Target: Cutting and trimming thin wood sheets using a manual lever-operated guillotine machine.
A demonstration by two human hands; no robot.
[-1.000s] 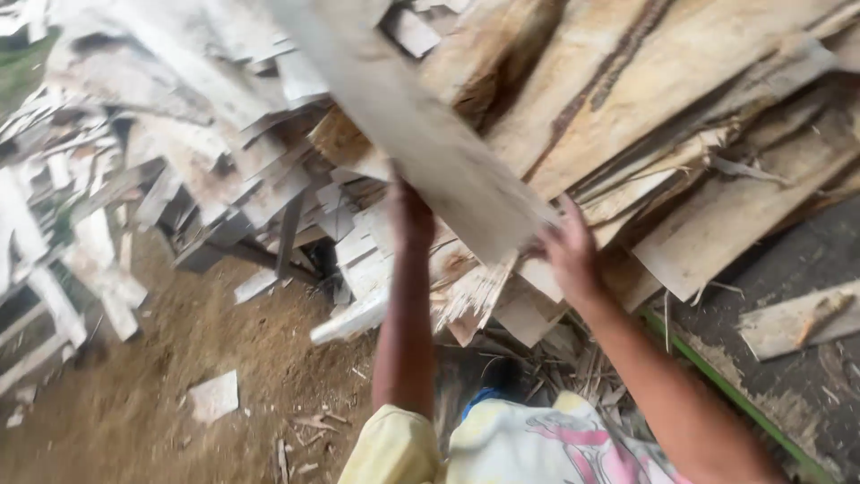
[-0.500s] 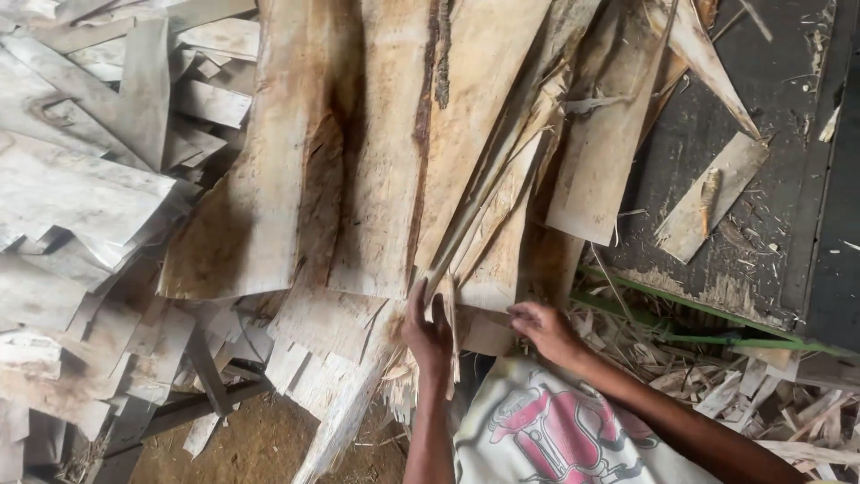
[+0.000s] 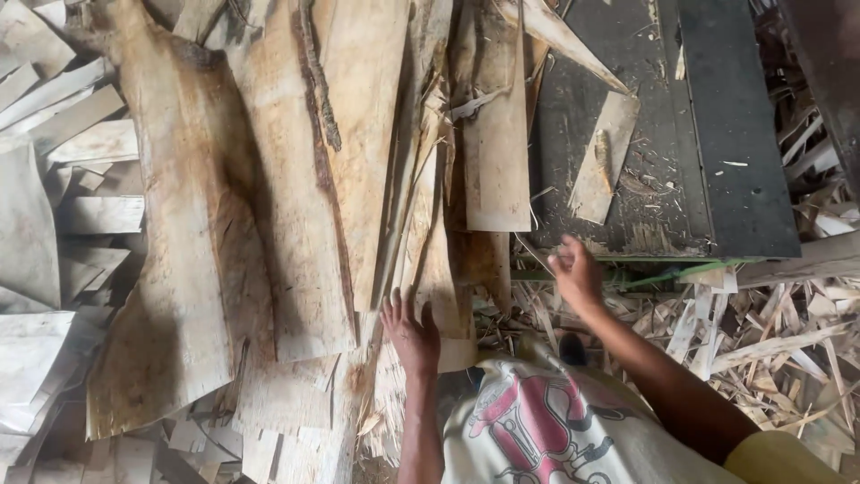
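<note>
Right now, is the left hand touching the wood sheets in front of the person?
Touching. The head view shows the left hand lying flat, fingers spread, on the lower end of the wood sheets.

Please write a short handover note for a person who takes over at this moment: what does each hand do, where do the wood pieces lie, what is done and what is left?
Left hand: flat, fingers spread, on the near end of a thin veneer strip in the pile. Not gripping.
Right hand: loosely curled, holds nothing, at the near edge of the dark bench.
Wood: wide sheets lie side by side, left and middle. A small offcut lies on the bench. Scraps cover the ground at right.
Done: sheets lie roughly parallel.
Left: the strip under the left hand is not lifted; scraps are unsorted.
</note>
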